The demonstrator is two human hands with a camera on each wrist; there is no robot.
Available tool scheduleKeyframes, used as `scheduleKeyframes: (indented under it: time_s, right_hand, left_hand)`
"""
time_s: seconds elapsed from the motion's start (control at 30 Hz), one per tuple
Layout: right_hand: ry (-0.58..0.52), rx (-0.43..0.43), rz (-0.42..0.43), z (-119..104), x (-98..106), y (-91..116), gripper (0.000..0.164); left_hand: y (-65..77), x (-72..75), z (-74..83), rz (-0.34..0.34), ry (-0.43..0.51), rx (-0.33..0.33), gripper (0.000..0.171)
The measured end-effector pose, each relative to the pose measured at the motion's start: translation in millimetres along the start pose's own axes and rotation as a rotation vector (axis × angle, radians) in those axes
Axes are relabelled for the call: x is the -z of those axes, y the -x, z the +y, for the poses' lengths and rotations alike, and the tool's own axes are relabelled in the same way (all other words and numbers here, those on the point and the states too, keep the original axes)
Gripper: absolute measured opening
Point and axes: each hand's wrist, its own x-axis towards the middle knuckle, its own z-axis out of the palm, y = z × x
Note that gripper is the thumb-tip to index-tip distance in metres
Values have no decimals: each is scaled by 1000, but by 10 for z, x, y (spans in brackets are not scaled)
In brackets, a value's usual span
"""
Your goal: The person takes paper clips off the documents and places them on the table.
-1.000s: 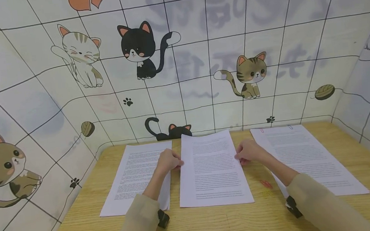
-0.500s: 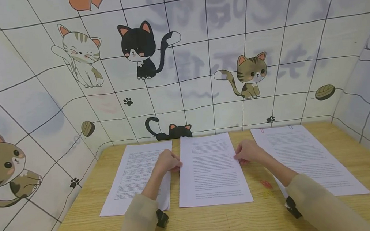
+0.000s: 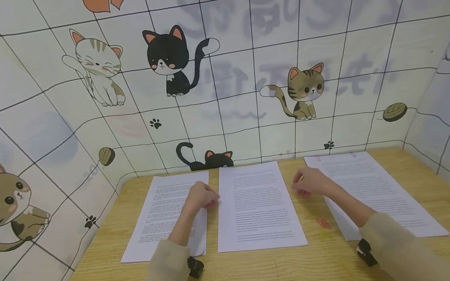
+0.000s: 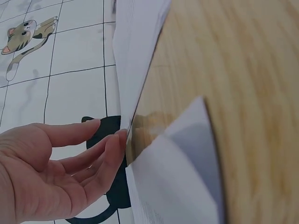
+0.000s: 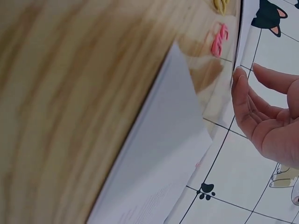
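The right hand has come off the middle stack and hangs just beside it, thumb and fingers parted, its grip empty. The left hand's grip is slack too, fingertips at the opposite edge. The stack, raised at its far edge a second ago, now lies flat on the surface; its squaring seems nearly done.

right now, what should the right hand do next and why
Perhaps the right hand should reach for one of the loose pink paper clips: it holds nothing and they lie close by. The middle stack lies flat with no clip visible on its top edge, while the right stack has two clips on its own.
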Motion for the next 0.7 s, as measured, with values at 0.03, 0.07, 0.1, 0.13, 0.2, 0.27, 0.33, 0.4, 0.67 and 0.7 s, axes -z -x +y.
scheduleKeyframes:
  time_s: [0.03, 0.07, 0.1, 0.13, 0.2, 0.27, 0.33, 0.4, 0.67, 0.7]
  right_hand:
    - [-9, 16, 0, 14, 18, 8, 21]
    - [-8, 34, 0, 27, 37, 20, 21]
    - [-6, 45, 1, 36, 56, 35, 22]
    - [2, 59, 0, 44, 75, 51, 22]
    - [15, 72, -4, 68, 108, 73, 24]
    - [31, 83, -9, 89, 146, 101, 25]
    - [47, 91, -11, 110, 185, 132, 26]
    - [57, 93, -10, 131, 227, 167, 27]
    - [105, 59, 21, 301, 416, 288, 32]
    - [109, 52, 26, 334, 437, 299, 31]
  left_hand:
    - [8, -1, 10, 8, 10, -5, 7]
    - [15, -3, 20, 15, 24, -10, 8]
    - [21, -8, 29, 22, 41, -17, 9]
    - [32, -17, 42, 28, 53, -25, 10]
    - [50, -45, 74, 32, 79, -35, 12]
    - [62, -82, 104, 28, 89, -42, 13]
    - [77, -124, 140, 18, 83, -47, 14]
    - [93, -164, 175, 4, 75, -57, 15]
    - [177, -357, 329, -82, 124, -128, 17]
    - [185, -384, 346, -92, 125, -132, 16]
